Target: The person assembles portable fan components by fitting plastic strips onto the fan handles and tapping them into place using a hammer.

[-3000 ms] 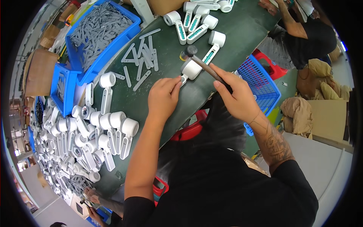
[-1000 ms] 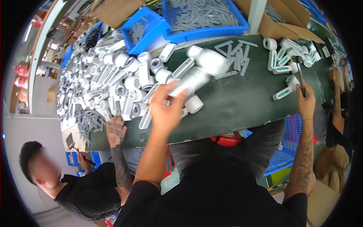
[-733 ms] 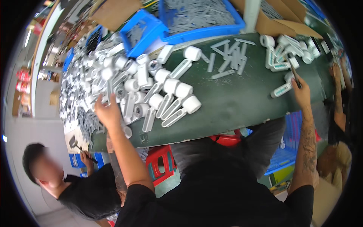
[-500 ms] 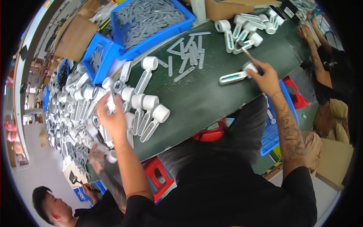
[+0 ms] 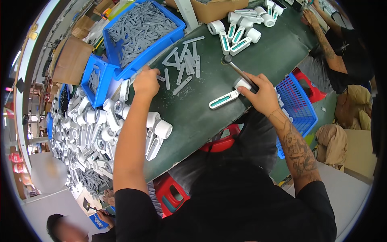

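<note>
My left hand [image 5: 146, 82] reaches over the far side of the table with its fingers curled at one end of a grey plastic strip [image 5: 161, 78]; the fingertips are partly hidden. Beside it lie several loose grey strips [image 5: 187, 60]. My right hand [image 5: 262, 94] is closed round the handle of a hammer [image 5: 244, 75], whose dark round head points away from me. Under that hand, a white plastic handle piece with a round head [image 5: 223, 99] and a teal inset lies on the table. Whether my fingers touch its round head I cannot tell.
White handle pieces [image 5: 90, 129] are heaped at the left; several teal-inset ones [image 5: 240, 43] lie at the far right. Blue bins [image 5: 151, 54] of grey strips stand at the back. A blue basket [image 5: 296, 105] sits right of my lap. Another person [image 5: 334, 56] works at the right.
My left hand has left the heap of white pieces and moved away from me to the grey strips. My right hand still holds the hammer by the same white piece. The view has shifted.
</note>
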Demonstrator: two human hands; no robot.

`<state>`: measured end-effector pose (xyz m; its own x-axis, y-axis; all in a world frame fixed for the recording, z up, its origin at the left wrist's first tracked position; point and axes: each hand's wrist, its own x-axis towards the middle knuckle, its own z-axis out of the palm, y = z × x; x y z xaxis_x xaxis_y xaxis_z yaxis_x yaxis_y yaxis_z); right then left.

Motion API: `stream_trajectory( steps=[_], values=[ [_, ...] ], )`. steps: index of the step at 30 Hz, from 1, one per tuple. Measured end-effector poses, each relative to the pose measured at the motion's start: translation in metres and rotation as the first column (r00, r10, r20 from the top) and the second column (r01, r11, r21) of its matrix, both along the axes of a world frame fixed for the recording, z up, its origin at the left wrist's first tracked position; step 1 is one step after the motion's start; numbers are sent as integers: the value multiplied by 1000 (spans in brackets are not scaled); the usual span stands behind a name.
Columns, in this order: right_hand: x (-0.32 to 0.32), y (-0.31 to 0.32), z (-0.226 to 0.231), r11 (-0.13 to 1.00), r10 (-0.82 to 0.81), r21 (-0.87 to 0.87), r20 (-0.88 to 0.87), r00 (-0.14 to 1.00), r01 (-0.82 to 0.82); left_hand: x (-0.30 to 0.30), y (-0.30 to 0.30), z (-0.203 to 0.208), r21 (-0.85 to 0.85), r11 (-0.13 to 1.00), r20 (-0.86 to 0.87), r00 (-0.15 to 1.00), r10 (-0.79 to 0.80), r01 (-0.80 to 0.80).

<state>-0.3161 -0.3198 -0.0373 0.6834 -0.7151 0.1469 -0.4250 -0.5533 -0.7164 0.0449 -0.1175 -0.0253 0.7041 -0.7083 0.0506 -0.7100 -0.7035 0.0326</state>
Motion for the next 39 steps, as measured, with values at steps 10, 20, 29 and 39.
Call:
stream_trajectory(
  steps=[10, 20, 29, 39],
  values=[
    [24, 12, -12, 1000, 26, -6, 91, 996, -25, -82, 0, 6, -592, 801, -375, 850, -369, 87],
    [48, 25, -17, 999, 30, 8, 46, 998, -31, -164, -17, -21, -618, 728, -219, 825, -522, 297],
    [46, 24, -15, 998, 66, -25, 87, 994, -64, -163, -18, -30, -658, 701, -291, 766, -573, 274],
    [-31, 60, 14, 973, 230, 0, 2, 973, -230, -161, -15, -32, -653, 755, -564, 697, -443, -48]
  ],
)
